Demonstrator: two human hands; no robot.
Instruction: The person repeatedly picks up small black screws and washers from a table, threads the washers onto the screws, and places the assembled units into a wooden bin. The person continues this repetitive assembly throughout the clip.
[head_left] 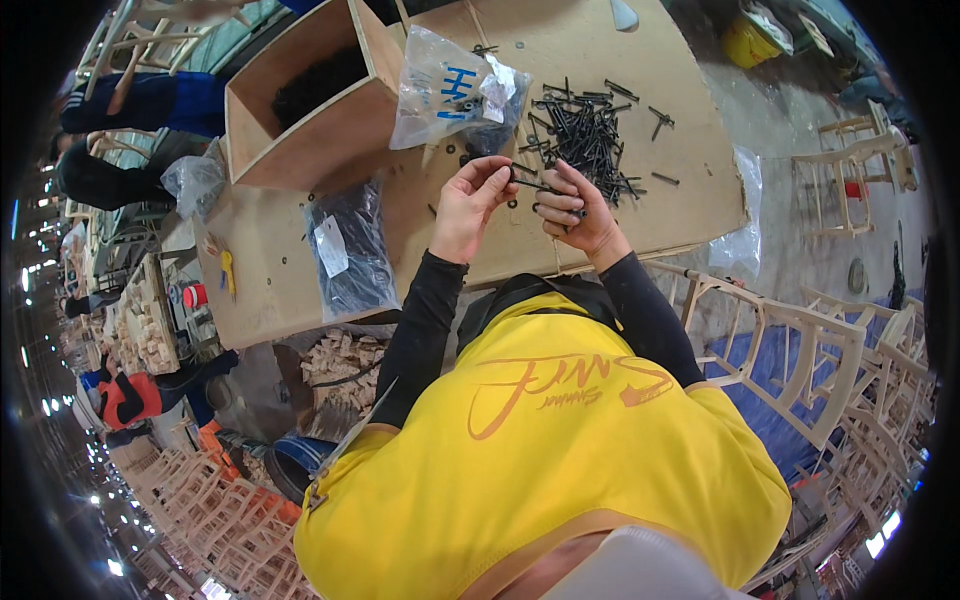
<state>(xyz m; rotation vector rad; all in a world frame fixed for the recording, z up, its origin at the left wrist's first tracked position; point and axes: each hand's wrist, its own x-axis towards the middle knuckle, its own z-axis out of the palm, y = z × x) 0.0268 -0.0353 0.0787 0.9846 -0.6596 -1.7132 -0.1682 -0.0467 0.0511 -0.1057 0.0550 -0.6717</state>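
Both of my hands are raised over the near edge of the table, close together. With thumb and fingertips pressed together, my left hand [470, 205] pinches the end of a thin black bolt [532, 184]. The fingers of my right hand [582, 215] are curled round black bolts, one of them reaching across to the left fingertips. Whether a small washer sits at the pinched end is too small to tell. Just beyond my right hand lies a loose pile of black bolts [590, 135]. A clear plastic bag [430, 95] with blue marks stands beyond my left hand.
At the table's left stand an open wooden box [290, 150] of small dark parts and a labelled bag of dark pieces [355, 255]. Yellow-handled pliers [228, 272] lie near the left edge. Wooden chair frames [765, 335] crowd the right. Other people work at far left.
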